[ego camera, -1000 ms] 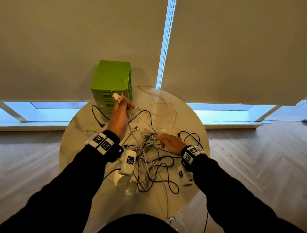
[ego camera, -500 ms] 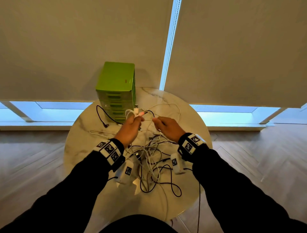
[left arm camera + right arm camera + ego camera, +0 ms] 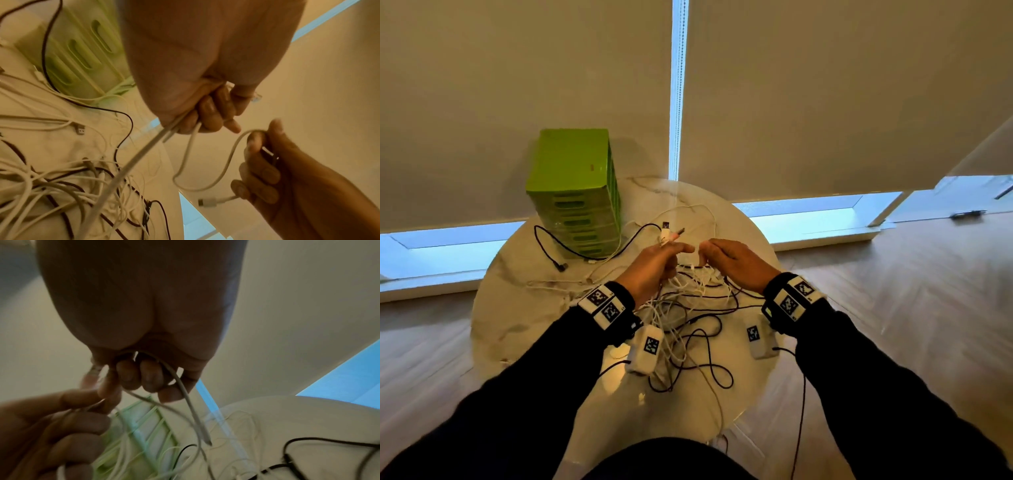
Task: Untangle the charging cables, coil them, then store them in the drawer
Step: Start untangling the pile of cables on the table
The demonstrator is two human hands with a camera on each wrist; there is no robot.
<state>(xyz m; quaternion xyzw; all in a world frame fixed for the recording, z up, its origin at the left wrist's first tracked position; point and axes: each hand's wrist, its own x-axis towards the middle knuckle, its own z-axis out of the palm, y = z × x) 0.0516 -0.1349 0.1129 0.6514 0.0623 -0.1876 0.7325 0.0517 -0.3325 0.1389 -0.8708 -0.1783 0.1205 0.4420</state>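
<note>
Right now I have 1 white cable [image 3: 207,175] lifted above the cable pile [image 3: 688,308], which lies on the round table [image 3: 517,325] in front of the green drawer unit [image 3: 575,192]. My left hand [image 3: 650,267] is curled round its strands, with a plug end [image 3: 666,233] sticking up past my knuckles toward the drawer unit. My right hand [image 3: 736,260], just beside the left, pinches the same cable farther along, and a slack loop hangs between them; another white plug [image 3: 207,202] dangles below my right fingers [image 3: 259,175].

To do this step well, I think I should feed the cable through my right fingers in short pulls, keeping the left grip firm on the plug end, and stop whenever the pile lifts with it. Forcing it would likely tighten a knot.

Several strands run taut from my left hand down into the pile, so this cable is probably not free yet. A black cable [image 3: 585,253] curls along the foot of the drawer unit and loops through the white ones. The drawers look closed, so one needs opening before anything is stored. Nothing is coiled yet.
</note>
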